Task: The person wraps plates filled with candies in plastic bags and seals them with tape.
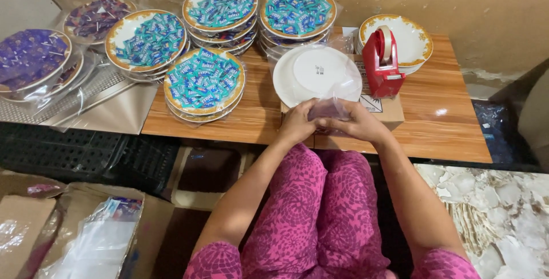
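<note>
Hands: left hand (297,121) and right hand (357,120) both pinch clear plastic wrap (327,107).
Care: pull it taut under the upturned white plate (316,74).

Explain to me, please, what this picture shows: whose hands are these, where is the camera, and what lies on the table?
The camera sits on a person's head and looks down at their own two bare hands. The left hand and right hand together hold a clear plastic bag wrapped around an upside-down white plate on a cardboard box. On the wooden table stand a red tape dispenser, stacked plates of teal-wrapped sweets and empty gold-rimmed plates.
</note>
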